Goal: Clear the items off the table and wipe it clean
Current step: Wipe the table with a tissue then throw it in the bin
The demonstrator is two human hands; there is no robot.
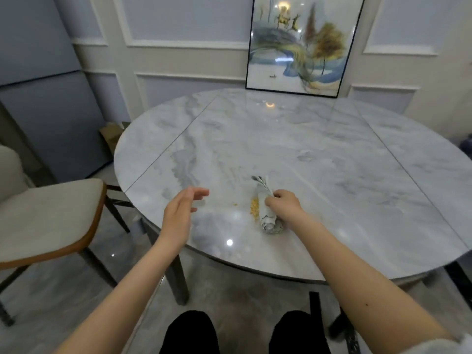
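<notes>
Bunched grey-white cloth [267,212] on marble table [332,154] beside yellow crumbs [254,207] (possibly food).

Table [319,154]: pale grey-white marble pattern, darker grey veins, glossy. Cloth [267,213] in my right hand [283,204]: white with grey print. Crumbs [254,208] beside it: yellow. Chair [48,215]: cream seat, brown edge, dark legs. Painting [301,44]: black frame, golden trees, blue and grey swirls. My trousers: black
</notes>
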